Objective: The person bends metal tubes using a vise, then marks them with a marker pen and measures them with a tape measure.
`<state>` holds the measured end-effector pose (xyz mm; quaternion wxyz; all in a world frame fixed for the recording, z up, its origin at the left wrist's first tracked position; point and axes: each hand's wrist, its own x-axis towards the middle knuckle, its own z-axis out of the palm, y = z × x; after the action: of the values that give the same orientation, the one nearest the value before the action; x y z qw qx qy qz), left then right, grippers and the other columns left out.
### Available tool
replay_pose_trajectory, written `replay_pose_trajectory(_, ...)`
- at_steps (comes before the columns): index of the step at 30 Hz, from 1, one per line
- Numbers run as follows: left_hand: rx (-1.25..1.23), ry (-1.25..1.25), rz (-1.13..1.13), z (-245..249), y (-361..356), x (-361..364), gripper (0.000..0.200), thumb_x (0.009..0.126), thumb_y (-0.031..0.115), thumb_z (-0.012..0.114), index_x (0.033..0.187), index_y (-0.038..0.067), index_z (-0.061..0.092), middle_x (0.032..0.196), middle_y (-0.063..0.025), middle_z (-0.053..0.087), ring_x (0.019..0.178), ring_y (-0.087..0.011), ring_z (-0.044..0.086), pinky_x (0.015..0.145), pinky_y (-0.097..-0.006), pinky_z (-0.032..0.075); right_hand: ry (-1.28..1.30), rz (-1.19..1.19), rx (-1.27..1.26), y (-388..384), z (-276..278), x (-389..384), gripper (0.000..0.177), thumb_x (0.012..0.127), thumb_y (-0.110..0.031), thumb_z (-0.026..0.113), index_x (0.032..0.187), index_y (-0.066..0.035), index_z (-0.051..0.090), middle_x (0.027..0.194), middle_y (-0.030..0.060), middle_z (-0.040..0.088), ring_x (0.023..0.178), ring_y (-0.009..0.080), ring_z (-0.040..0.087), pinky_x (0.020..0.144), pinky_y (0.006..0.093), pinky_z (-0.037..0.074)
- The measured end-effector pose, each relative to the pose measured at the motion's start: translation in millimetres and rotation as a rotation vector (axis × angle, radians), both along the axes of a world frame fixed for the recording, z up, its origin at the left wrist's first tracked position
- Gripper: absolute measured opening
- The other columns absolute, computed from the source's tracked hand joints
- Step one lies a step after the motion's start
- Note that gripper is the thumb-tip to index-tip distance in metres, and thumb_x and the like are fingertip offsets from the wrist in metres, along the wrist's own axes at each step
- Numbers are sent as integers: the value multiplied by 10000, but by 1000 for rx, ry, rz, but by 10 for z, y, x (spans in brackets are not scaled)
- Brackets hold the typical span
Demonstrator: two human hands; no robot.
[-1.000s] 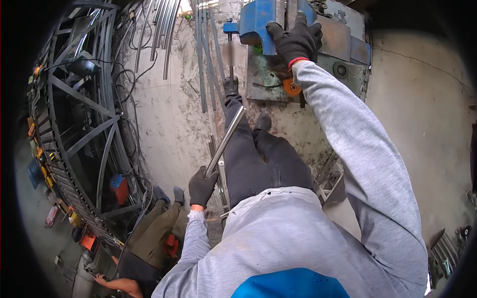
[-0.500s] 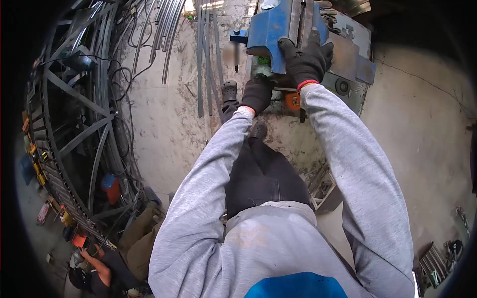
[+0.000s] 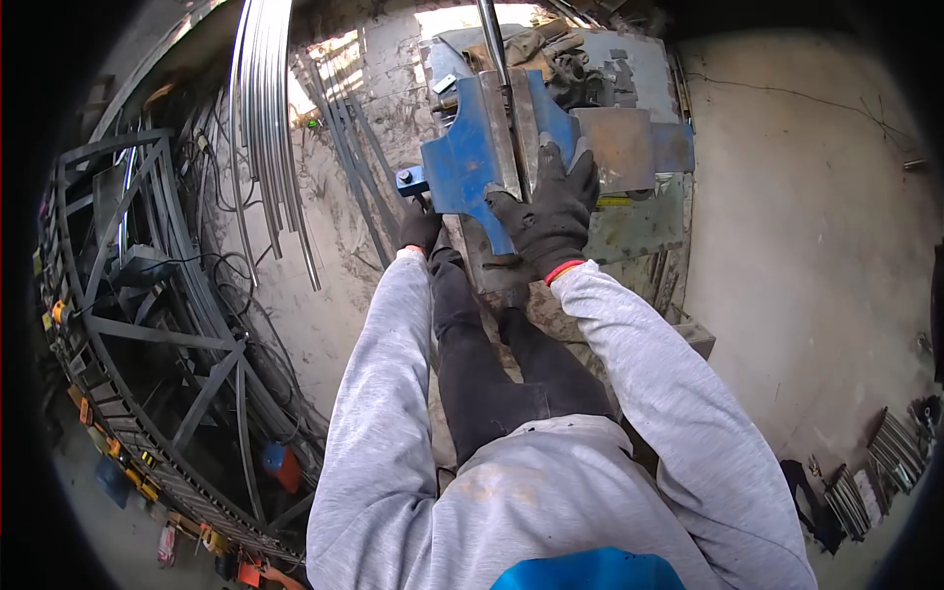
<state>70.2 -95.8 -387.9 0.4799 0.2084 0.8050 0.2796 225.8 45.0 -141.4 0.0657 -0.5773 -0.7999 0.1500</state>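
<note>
A blue bench vise [image 3: 462,162] with bare metal jaws is in front of me. A round metal tube [image 3: 492,37] stretches away from the far end of its jaws; where it ends between them is hard to make out. My right hand [image 3: 553,211], in a dark glove, lies on the near part of the vise with its fingers spread across the jaws. At the vise's left side, my left hand [image 3: 421,226], also gloved, is closed around the vise handle [image 3: 420,201] just below the blue screw end. The glove covers most of that handle.
Long metal tubes [image 3: 264,118] and darker bars [image 3: 359,162] lie on the floor to the left. Beyond them stands a dark welded metal frame [image 3: 162,334] with cables beside it. Cloths [image 3: 551,59] rest on the bench behind the vise. Metal pieces [image 3: 851,501] lie at lower right.
My left hand has gone from under the vise to the handle at its left side. My right hand stays on the vise. The view has shifted, and the tube beyond the jaws now shows.
</note>
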Motion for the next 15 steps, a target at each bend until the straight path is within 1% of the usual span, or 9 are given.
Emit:
replay_pose_trajectory(3, -64, -17, 66, 176, -155, 65, 501, 958, 459, 598, 1193, 26, 690, 1089, -238, 742, 1046, -426, 698, 888, -476, 518, -30, -34, -80, 17, 72, -51, 1037, 668, -539, 872, 1501, -58, 487, 1578, 335, 268, 1464, 524, 268, 1216, 578, 248)
replay_pose_trajectory(5, -138, -330, -80, 364, -401, -2, 578, 957, 485, 621, 1194, -36, 704, 969, -189, 741, 902, -282, 707, 804, -422, 532, -29, -27, -81, 28, 76, -20, 1035, 672, -540, 870, 1502, -58, 484, 1579, 338, 264, 1463, 528, 266, 1215, 582, 248)
replay_pose_trajectory(6, -198, -581, 5, 926, -335, -5, 471, 977, 476, 643, 1030, 12, 704, 871, -80, 671, 731, -157, 658, 696, -318, 524, -30, -3, -86, 32, 67, -28, 1033, 676, -542, 868, 1503, -59, 482, 1580, 342, 259, 1463, 533, 263, 1214, 586, 248)
replay_pose_trajectory(8, -155, -839, 156, 1599, -355, -147, 493, 1000, 546, 608, 1082, 64, 671, 834, -57, 612, 746, -177, 663, 714, -319, 549, -76, -79, -189, 23, 130, -79, 1033, 676, -540, 867, 1505, -62, 478, 1584, 346, 252, 1459, 544, 260, 1210, 596, 250)
replay_pose_trajectory(10, 325, -1290, 527, 1508, -608, -398, 684, 961, 707, 556, 1146, 58, 664, 1034, -143, 687, 1002, -353, 681, 932, -528, 543, 41, 17, -32, 36, -11, 17, 1018, 662, -597, 843, 1493, -119, 499, 1559, 347, 275, 1404, 556, 309, 1173, 641, 274)
replay_pose_trajectory(11, 635, -1277, 400, 2103, -70, -609, 792, 941, 767, 495, 1263, 64, 662, 1278, -206, 679, 1275, -452, 583, 1116, -619, 418, 55, 11, -32, 20, -48, 38, 1036, 663, -609, 839, 1501, -119, 480, 1558, 352, 271, 1401, 564, 307, 1166, 654, 272)
replay_pose_trajectory(13, 1059, -1108, 425, 2317, 652, -1061, 838, 998, 737, 382, 1517, 91, 508, 1561, -219, 479, 1492, -408, 387, 1268, -595, 205, 32, 0, -43, 30, -15, 18, 1040, 663, -610, 840, 1506, -124, 473, 1554, 354, 271, 1400, 566, 306, 1162, 656, 273)
replay_pose_trajectory(14, 1128, -842, 328, 2033, 943, -1344, 698, 1077, 601, 337, 1507, 84, 521, 1552, -205, 495, 1485, -360, 414, 1279, -521, 242, 13, 1, -44, 40, 2, -2, 1044, 663, -611, 842, 1510, -129, 467, 1551, 356, 272, 1400, 569, 306, 1159, 658, 274)
replay_pose_trajectory(15, 942, -318, 66, 1602, 1178, -1642, 593, 1117, 463, 289, 1461, 60, 555, 1498, -178, 557, 1411, -314, 497, 1230, -435, 312, 4, 2, -40, 23, 3, -3, 1044, 663, -611, 842, 1510, -129, 467, 1551, 356, 272, 1400, 569, 306, 1159, 658, 274)
